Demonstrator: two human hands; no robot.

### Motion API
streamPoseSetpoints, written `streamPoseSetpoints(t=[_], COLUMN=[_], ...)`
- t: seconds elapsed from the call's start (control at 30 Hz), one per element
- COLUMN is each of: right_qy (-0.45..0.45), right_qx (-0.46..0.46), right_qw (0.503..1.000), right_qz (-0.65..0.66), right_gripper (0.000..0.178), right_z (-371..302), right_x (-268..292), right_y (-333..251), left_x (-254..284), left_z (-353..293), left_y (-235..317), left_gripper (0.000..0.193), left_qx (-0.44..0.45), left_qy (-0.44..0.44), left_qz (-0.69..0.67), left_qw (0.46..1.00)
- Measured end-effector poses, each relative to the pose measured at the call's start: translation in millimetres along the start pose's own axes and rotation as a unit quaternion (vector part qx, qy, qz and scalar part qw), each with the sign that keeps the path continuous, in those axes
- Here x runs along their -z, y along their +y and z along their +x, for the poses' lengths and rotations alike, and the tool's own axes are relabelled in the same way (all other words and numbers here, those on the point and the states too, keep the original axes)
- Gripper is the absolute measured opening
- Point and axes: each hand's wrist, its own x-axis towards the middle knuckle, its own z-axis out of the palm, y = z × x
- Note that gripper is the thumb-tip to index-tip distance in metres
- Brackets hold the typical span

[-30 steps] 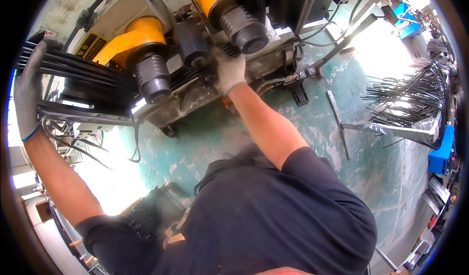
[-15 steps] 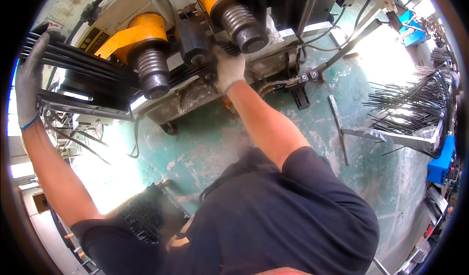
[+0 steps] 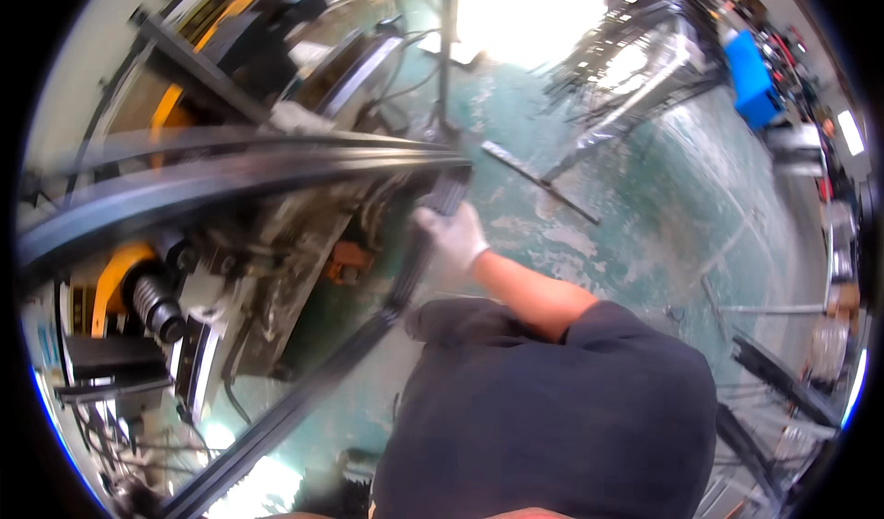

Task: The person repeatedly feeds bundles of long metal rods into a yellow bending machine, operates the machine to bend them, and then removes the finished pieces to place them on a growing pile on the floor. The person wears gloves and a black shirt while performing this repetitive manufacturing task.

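Note:
My right hand (image 3: 456, 233), in a white glove, is closed around a bundle of dark bent metal bars (image 3: 405, 275). Out in front of my body, the bars make a sharp corner just beyond the glove. From there, one stretch sweeps blurred across to the left rim. Another bends below the hand and slants to the lower left. My left hand does not show. Left of the bars stands the machine, with a yellow arm (image 3: 115, 275) and a thick threaded spindle (image 3: 158, 309); the bars hide part of it.
An orange part (image 3: 348, 261) sits low beside the machine base. A rack of thin dark rods (image 3: 635, 35) stands at the far right, near a blue box (image 3: 750, 79). A flat bar (image 3: 539, 183) lies on the worn green floor (image 3: 552, 270).
My view has turned right, so the machine now lies at the left. My right hand has left the machine and holds the bent bars out over the floor. My left hand has gone from view.

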Motion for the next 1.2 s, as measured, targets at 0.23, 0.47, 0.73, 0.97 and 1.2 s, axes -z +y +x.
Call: streamPoseSetpoints(t=[0.23, 0.47, 0.73, 0.97, 1.2], right_qy=[0.452, 0.505, 0.346, 0.214, 0.197], right_qx=[0.038, 0.153, 0.032, 0.114, 0.159], right_qw=[0.869, 0.732, 0.527, 0.593, 0.670], right_qz=[-0.198, -0.432, -0.775, -0.768, -0.698], right_gripper=[0.035, 0.035, 0.035, 0.040, 0.045], right_z=[23.2, 107.6, 364.6, 458.0, 266.7], right_x=[310.1, 539.9, 944.4, 778.8, 603.3], right_y=[-41.5, -163.0, -156.7, -82.5, 24.4], left_x=[-194.8, -396.2, -585.0, -560.1, -471.8], left_z=[-213.8, -383.3, -427.0, -430.0, -476.8], left_y=[-86.7, -72.4, 18.3, 51.7, 54.4], left_gripper=[0.040, 0.041, 0.043, 0.033, 0.030], left_qx=[0.452, 0.674, 0.618, 0.570, 0.625], left_qy=[-0.062, -0.094, -0.323, -0.138, -0.027], left_qz=[-0.475, -0.460, -0.309, -0.092, -0.148], left_qw=[0.752, 0.570, 0.647, 0.805, 0.766])
